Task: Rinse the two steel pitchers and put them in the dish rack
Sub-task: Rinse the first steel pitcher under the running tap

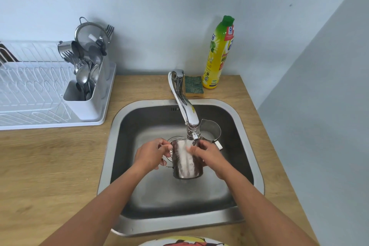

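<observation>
A cylindrical polished steel pitcher (186, 159) is held over the middle of the stainless steel sink (117, 166), just under the spout of the chrome tap (184, 106). Its thin looped wire handle (166, 159) is gripped by the left hand (151, 155), with the fingers curled through the loop. The right hand (209, 156) is laid against the pitcher's wall near the rim, fingers bent around it rather than spread. A second steel pitcher with a pouring lip (210, 130) stands upright at the back right of the sink, just behind the right hand. The white plastic dish rack (30, 94) is seen well apart on the wooden counter to the left, not yet holding either pitcher.

The held pitcher is judged stiff, light when empty and slippery when wet, so the handle is taken to be the safest hold, with the wall steadied by the other hand. Faint graduation marks are visible on its side but cannot be read. On the yellow dish soap bottle with a green cap (218, 54) a label is printed, yet its lettering is too blurred to be made out.
</observation>
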